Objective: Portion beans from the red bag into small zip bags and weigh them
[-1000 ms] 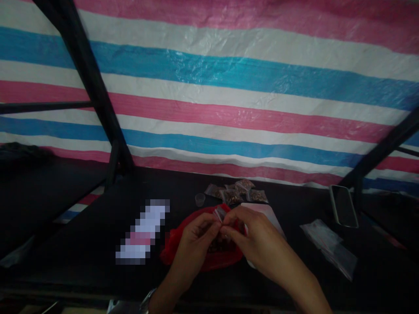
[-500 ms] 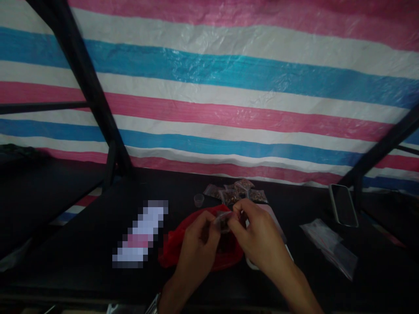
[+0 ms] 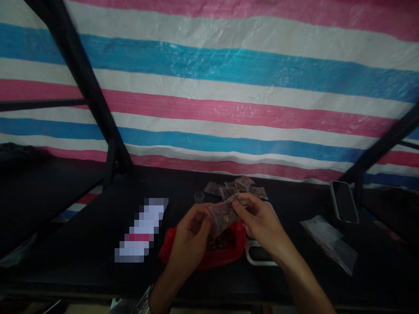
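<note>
Packet (image 3: 224,219): held over the red bag (image 3: 224,258), contents showing through clear plastic.
Left hand (image 3: 192,231): pinching packet's left edge.
Right hand (image 3: 262,221): pinching its upper right corner.
Change: hands wider apart than a second ago; packet now stretched out, not bunched.
Meaning: looks filled, probably at closing or checking the seal; not yet with the finished packets (image 3: 242,185) behind.
</note>
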`<state>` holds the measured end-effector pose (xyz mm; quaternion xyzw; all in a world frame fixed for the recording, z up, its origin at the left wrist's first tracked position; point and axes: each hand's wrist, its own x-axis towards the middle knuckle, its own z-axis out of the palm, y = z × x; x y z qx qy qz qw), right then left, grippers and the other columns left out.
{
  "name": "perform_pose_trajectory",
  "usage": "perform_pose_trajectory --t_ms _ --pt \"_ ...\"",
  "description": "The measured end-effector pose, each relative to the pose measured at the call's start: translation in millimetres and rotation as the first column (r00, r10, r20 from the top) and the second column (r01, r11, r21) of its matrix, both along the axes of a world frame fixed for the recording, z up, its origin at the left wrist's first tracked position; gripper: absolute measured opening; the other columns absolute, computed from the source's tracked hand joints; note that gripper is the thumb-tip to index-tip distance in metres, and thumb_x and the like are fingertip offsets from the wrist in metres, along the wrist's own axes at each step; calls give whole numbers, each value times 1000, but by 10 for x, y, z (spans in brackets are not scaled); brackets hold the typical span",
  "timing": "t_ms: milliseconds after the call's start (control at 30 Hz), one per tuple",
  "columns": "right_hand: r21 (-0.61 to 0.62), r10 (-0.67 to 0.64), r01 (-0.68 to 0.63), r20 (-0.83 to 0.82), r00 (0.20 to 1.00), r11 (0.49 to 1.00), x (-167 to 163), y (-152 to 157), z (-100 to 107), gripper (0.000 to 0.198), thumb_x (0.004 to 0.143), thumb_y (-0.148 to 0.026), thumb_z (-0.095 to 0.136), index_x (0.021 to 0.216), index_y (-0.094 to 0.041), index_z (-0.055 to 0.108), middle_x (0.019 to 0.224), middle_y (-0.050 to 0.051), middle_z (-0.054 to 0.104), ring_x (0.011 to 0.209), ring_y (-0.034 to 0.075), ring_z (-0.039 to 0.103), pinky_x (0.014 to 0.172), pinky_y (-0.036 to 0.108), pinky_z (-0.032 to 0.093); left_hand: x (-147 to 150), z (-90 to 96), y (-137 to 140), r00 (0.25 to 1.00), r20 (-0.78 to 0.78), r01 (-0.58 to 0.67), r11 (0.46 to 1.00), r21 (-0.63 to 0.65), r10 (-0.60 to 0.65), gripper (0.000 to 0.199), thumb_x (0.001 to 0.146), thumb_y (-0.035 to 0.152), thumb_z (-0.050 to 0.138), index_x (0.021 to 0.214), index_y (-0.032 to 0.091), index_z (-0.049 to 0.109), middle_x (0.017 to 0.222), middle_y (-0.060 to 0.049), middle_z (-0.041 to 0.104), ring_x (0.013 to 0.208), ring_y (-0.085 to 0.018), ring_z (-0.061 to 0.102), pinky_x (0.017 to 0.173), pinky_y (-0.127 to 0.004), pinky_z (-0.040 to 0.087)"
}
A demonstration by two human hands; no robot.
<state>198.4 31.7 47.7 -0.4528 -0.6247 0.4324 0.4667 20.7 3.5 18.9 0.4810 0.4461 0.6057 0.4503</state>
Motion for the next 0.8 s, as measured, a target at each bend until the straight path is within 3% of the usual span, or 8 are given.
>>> perform_pose_trajectory --t_ms 100,167,333,467,600,700,800 --pt "83 -81 70 126 989 994 2 -5 50 20 92 -38 69 103 -20 70 96 5 79 86 21 73 78 33 58 -77 -104 7 984 -133 -114 991 65 122 18 86 29 63 102 23 68 114 -7 78 106 -22 74 94 -34 58" --pt "137 -130 100 235 963 986 -27 -28 51 14 92 -28 69 103 -21 72 100 5 78 91 21 72 83 34 56 -132 -153 5 957 -232 -155 982 108 177 22 90 26 59 109 22 69 118 -8 77 111 -23 73 99 -35 56" --pt "243 -110 6 417 902 970 -113 -102 68 18 92 -14 70 107 -23 74 110 4 76 106 22 69 96 37 51 -188 -162 -21 892 -428 -79 981 177 149 27 96 25 55 117 23 70 120 -8 77 112 -23 73 101 -37 55" --pt "220 -8 -94 425 905 971 -137 -154 134 26 93 -10 69 114 -24 75 114 5 75 108 21 69 98 37 52 -170 -143 -33 853 -515 37 976 215 81 30 98 26 58 124 26 71 125 -7 77 116 -23 72 105 -38 54" --pt "199 89 -176 382 920 964 -104 -183 160 36 93 -9 67 123 -27 74 124 5 75 117 21 69 105 38 52 -170 -135 -24 865 -494 45 964 260 93 22 99 28 59 110 26 78 119 -7 80 113 -24 73 104 -37 55" --pt "235 59 -150 353 934 960 -69 -181 156 42 93 -6 64 128 -29 73 127 5 75 119 22 69 107 39 52 -177 -113 -24 882 -457 3 969 248 114 22 98 28 59 106 25 80 112 -6 82 106 -23 76 98 -34 58" --pt "308 -17 -89 326 945 947 -59 -166 160 39 92 -4 62 121 -27 75 119 4 78 109 20 73 101 36 56 -179 -95 -29 892 -441 3 975 223 98 24 99 29 58 106 25 81 112 -5 82 105 -22 77 96 -32 59"
